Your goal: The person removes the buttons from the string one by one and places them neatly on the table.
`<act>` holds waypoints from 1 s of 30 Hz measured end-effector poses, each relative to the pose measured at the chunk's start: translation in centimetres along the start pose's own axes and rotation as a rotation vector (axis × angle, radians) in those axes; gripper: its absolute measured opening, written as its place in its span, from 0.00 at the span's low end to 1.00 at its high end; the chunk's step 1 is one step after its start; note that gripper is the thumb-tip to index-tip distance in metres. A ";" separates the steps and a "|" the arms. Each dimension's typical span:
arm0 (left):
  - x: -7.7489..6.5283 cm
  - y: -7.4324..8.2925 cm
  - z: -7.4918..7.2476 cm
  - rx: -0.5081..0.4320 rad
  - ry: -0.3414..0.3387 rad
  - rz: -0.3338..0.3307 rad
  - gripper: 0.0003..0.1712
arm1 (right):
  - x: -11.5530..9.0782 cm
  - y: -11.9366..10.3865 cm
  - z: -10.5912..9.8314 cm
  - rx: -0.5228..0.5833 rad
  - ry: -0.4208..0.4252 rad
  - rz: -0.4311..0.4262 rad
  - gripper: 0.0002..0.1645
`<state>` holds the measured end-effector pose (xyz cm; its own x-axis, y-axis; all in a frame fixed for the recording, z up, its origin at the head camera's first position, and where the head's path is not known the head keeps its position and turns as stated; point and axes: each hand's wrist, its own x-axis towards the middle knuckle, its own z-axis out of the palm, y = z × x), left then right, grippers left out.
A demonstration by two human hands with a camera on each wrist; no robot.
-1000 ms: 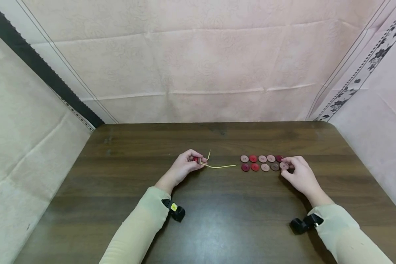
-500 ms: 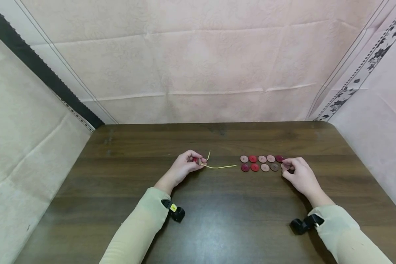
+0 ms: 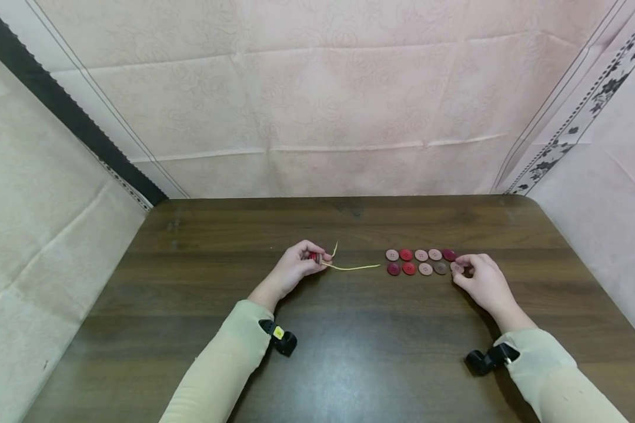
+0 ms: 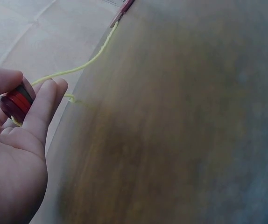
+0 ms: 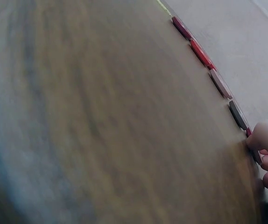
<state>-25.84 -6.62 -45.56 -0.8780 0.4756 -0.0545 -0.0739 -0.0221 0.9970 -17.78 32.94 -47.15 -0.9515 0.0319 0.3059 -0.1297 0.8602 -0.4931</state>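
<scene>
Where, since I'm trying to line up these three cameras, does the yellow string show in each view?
Head: the yellow string lies just below and right of centre, running from the left hand toward the button rows.
Left wrist: upper left, curving from the hand up to button edges at the top.
Right wrist: only a short, blurred bit at the top edge, right of centre.
Shared landmark: the button rows, near the string's tip in all three views.

From head: looks fwd/down past table [image 3: 328, 341] far edge. From wrists: fwd, low, close. Shared head/R wrist: near button row [image 3: 425, 268].
</scene>
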 end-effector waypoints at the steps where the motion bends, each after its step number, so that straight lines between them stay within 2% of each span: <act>1: 0.0 0.0 0.0 -0.002 -0.001 0.002 0.13 | 0.0 0.0 0.0 -0.001 0.001 -0.002 0.12; 7: -0.1 0.0 0.1 -0.004 0.002 -0.001 0.13 | -0.1 0.2 0.2 0.005 -0.001 0.010 0.14; 16: 0.0 0.1 0.1 0.015 -0.006 -0.010 0.13 | 0.1 -1.0 -0.2 0.077 0.015 0.097 0.17; 22: 0.0 0.1 0.1 0.027 -0.003 -0.009 0.15 | 0.8 -2.4 0.8 0.108 0.056 0.063 0.13; 30: -0.1 0.3 0.2 0.030 0.012 -0.025 0.16 | 2.0 -4.9 2.4 0.167 0.031 0.029 0.13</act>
<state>-25.72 -6.51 -45.26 -0.8816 0.4652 -0.0794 -0.0813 0.0162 0.9966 -19.75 27.62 -46.05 -0.9468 0.0733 0.3135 -0.1495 0.7623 -0.6297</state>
